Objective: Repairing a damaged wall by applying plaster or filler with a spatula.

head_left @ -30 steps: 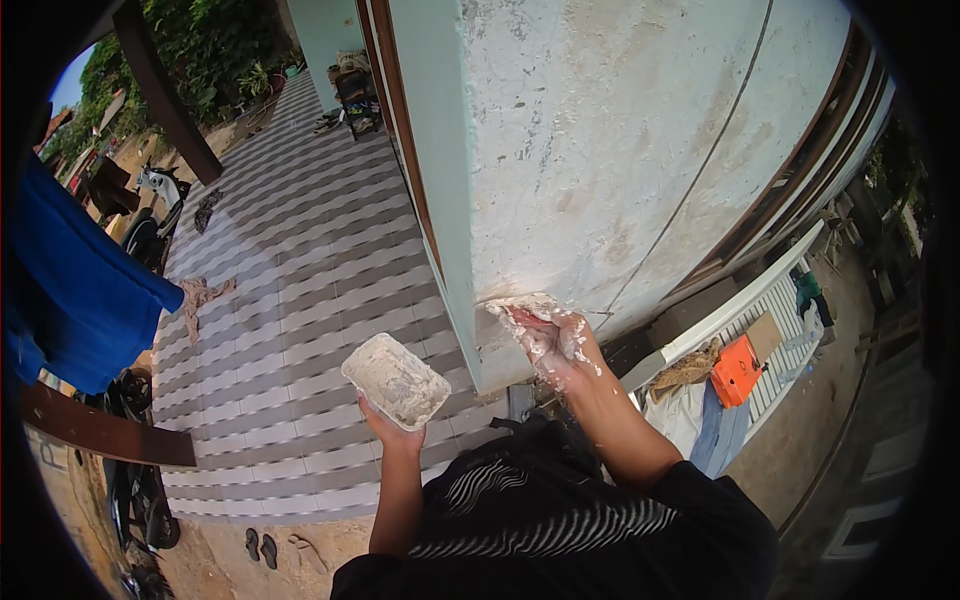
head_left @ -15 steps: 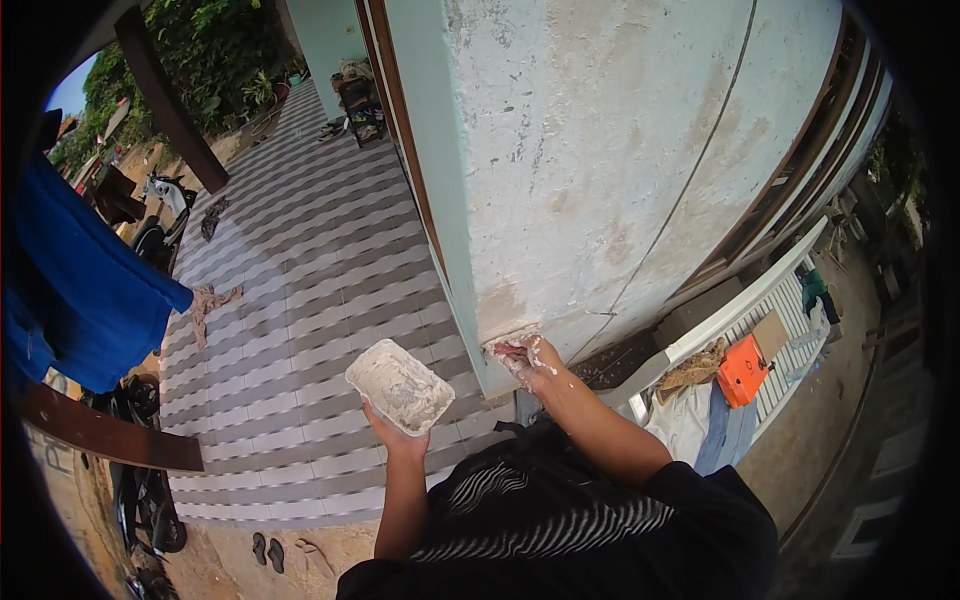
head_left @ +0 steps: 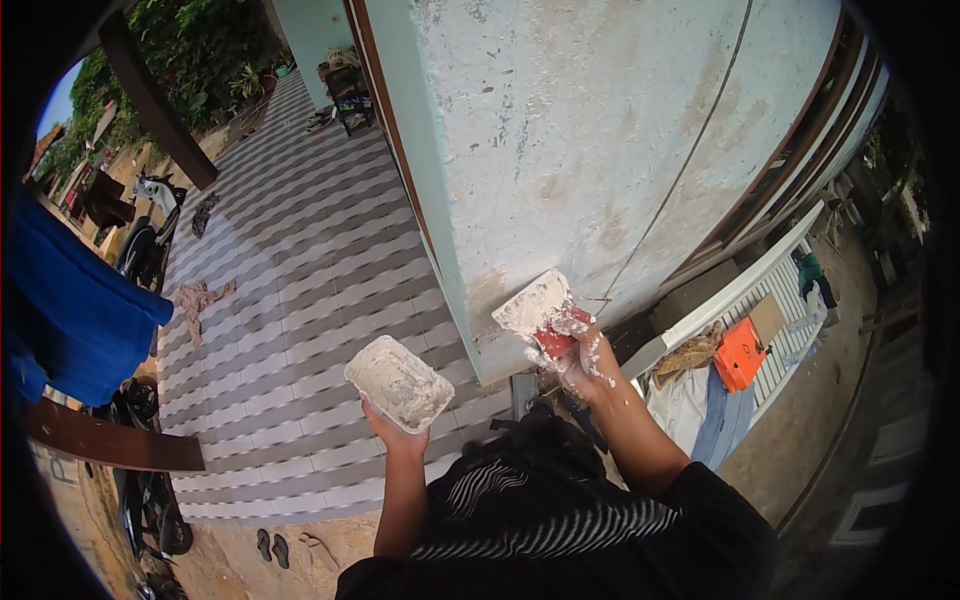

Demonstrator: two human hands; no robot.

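A: How is the left hand [head_left: 393, 429] placed?
B: Its forearm rises almost straight from the lower edge, and the hand grips the near end of a tub [head_left: 430, 411], which is held over the tiled floor [head_left: 310, 330].

A: What's in the tub?
B: Pale paste [head_left: 395, 375], with a greyish smear towards the right.

A: And the right hand [head_left: 580, 362]?
B: It's closed around a red scraper [head_left: 555, 342], fingers flecked with paste. The forearm slants up and leftward from the lower right.

A: Where's the scraper?
B: In front of the wall [head_left: 600, 150], low and near its corner, its broad end coated in paste. I can't tell whether it touches the wall.
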